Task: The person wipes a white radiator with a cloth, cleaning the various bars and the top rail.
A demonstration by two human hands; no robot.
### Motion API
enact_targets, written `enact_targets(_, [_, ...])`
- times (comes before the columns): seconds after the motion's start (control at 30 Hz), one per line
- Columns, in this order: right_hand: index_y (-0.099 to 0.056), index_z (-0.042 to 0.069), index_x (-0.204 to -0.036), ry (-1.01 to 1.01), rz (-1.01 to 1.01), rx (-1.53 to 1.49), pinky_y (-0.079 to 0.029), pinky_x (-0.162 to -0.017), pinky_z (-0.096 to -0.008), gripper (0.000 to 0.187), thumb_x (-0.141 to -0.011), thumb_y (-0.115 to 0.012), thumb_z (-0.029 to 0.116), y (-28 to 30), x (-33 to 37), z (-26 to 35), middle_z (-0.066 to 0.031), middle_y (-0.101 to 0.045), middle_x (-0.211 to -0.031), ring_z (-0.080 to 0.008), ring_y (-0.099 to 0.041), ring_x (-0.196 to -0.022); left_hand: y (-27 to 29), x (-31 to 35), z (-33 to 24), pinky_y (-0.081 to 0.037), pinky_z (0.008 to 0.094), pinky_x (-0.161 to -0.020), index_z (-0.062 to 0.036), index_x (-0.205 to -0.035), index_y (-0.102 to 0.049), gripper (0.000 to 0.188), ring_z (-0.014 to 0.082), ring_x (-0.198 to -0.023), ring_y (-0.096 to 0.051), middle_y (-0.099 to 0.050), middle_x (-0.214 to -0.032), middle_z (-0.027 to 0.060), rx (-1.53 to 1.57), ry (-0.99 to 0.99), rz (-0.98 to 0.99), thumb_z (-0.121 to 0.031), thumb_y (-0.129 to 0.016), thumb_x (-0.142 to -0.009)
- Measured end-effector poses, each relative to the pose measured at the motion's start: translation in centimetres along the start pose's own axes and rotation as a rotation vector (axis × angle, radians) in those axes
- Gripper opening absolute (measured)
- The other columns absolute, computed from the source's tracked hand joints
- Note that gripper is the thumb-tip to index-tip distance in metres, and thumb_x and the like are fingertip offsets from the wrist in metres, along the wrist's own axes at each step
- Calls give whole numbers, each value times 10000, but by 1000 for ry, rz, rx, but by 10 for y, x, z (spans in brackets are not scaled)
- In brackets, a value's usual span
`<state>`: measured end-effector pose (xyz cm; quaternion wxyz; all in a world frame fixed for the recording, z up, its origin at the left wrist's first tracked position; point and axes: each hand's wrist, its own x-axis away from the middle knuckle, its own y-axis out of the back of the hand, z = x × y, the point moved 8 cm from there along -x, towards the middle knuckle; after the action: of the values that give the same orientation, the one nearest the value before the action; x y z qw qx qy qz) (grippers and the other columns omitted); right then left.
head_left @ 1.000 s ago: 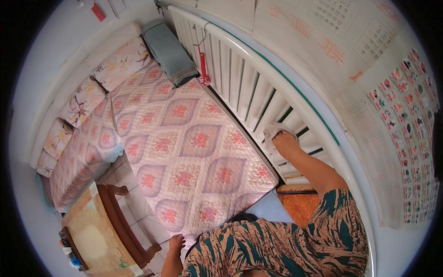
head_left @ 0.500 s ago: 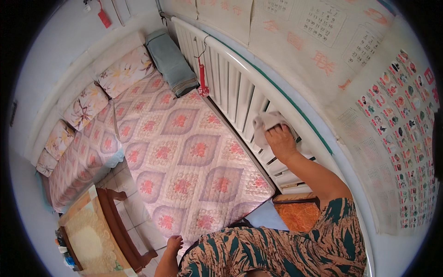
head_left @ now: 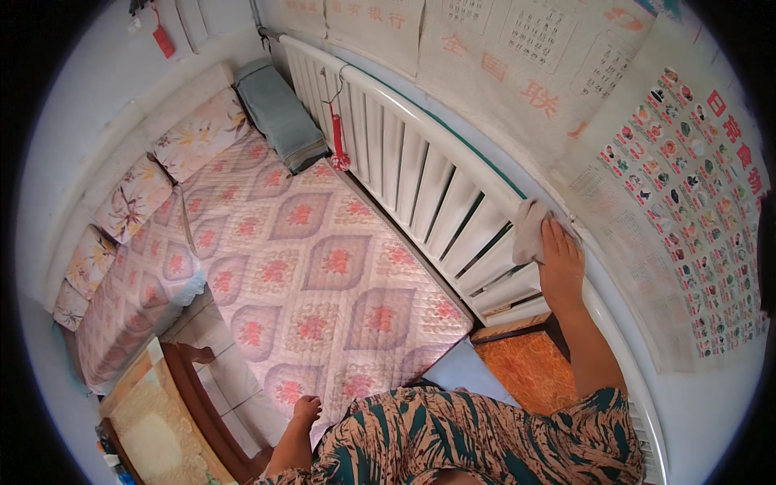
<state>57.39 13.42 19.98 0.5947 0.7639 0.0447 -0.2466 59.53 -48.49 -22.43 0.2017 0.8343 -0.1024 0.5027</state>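
Along the top of the white radiator [head_left: 485,279], my right hand [head_left: 562,257] presses a greyish cloth [head_left: 529,233] against the rail. The fingers lie over the cloth, closed on it, and part of it hangs toward the slats. My left hand [head_left: 307,408] is low beside the bed's near edge, its fingers loosely bent, and nothing shows in it. Next to it lies the quilted pink-and-mauve floral bed cover [head_left: 335,267].
A red hanging ornament [head_left: 336,137] dangles from the radiator near a grey-green folded bundle [head_left: 279,113]. An orange-topped box or stool [head_left: 525,372] stands under my right arm. A low wooden table [head_left: 166,420] is at left. Paper posters [head_left: 679,218] cover the wall.
My right hand has moved with the cloth from the radiator's slats up and right to its top rail. My left hand has shifted only slightly, and the view has turned a little.
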Motion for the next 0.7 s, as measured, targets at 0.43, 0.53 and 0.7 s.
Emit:
enact_targets(0.43, [-385,46,-1417,179,-170,201,-412,-833,-467,652,-827,-624,186,-43,-111,78,-164,-427,-1403,-347,-513,-1061,-16,7,32,-515,349,-581,-47,-1156,-578,309,204,-772,-646,-651,-952,66,108,35,4,-184,-587,-880])
enact_targets(0.53, [-389,51,-1415,194,-174,234,-414,-815,-469,642,-818,-599,162,-53,-145,103,-164,-411,-1417,-349,-525,-1041,-19,17,27,-537,366,-647,-38,-1188,-563,328,221,-828,-651,-653,-999,84,115,10,-7,-181,-586,-893])
enact_targets(0.7, [-351,67,-1425,127,-113,167,-421,-864,-473,817,-721,-741,204,-73,-182,107,-144,-403,-1417,-329,-531,-1061,-6,25,42,-535,381,-637,-31,-1174,-574,329,229,-811,-648,-648,-973,85,172,19,-45,-187,-587,-884])
